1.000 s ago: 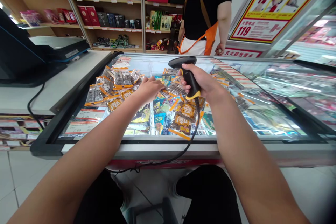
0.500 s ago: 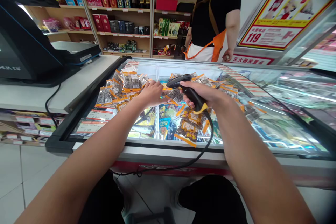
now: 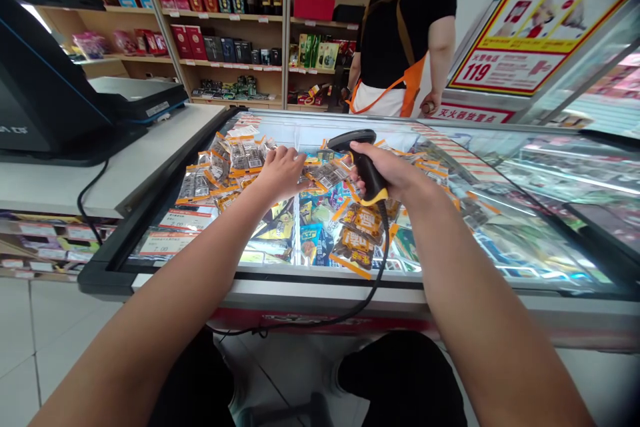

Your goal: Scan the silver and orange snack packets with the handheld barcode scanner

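Currently, right hand wrapped round the handle of a black-and-yellow barcode scanner, its head near a clear, orange-edged packet. Left hand at that packet's left end, fingers bent – cannot tell whether they pinch it. Work surface: glass top of a chest freezer, packet lying between the hands; heaped orange-edged packets to the left, brown ones nearer the front edge. Scanner cable loops down over that edge. Room: white counter adjoining at left, bearing a black machine; behind, wooden shelves with bottles and boxes; a person in an orange apron beyond the freezer – red-and-yellow notice on the right; pale tiled floor below
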A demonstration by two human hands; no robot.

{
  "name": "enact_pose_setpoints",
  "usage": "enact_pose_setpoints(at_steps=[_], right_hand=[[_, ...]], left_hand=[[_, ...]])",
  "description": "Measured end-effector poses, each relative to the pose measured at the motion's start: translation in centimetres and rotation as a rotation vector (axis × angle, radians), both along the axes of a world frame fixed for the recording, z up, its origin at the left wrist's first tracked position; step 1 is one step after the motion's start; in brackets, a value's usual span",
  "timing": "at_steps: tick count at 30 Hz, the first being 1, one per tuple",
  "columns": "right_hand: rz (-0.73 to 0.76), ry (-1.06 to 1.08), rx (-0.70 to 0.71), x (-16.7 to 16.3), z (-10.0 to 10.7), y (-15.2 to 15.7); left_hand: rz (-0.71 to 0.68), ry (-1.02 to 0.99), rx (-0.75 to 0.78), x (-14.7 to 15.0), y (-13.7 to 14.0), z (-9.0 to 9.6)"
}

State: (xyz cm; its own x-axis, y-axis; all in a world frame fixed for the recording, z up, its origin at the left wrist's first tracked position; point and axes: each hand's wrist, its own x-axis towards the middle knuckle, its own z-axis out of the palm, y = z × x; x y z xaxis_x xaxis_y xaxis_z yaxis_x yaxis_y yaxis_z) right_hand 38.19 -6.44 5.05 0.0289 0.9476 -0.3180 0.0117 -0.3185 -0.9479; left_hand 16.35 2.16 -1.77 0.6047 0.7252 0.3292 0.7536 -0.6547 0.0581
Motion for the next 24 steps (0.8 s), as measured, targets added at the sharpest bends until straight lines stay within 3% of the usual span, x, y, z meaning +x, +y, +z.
enact_pose_setpoints(at_steps=[5,7,13,24], right_hand=[[0.122,-0.119,-0.021,1.1,0.0,-0.1],[0.114,-0.124,-0.034,1.2,-0.1,-0.1],[0.093,-0.17,-0.033,0.6,0.0,-0.3],[0.212,-0.194,-0.049,0.4,0.0,-0.9]], left_hand=[[-0.228,0.093,0.004,0.6,-1.0,0.5],[-0.203,0.101,0.027,1.3,-1.4,0.4],[0.058,-0.005,0.142,2.8,-1.6,0.1],[-0.006,-0.063,-0.001,1.6,-0.2,-0.2]])
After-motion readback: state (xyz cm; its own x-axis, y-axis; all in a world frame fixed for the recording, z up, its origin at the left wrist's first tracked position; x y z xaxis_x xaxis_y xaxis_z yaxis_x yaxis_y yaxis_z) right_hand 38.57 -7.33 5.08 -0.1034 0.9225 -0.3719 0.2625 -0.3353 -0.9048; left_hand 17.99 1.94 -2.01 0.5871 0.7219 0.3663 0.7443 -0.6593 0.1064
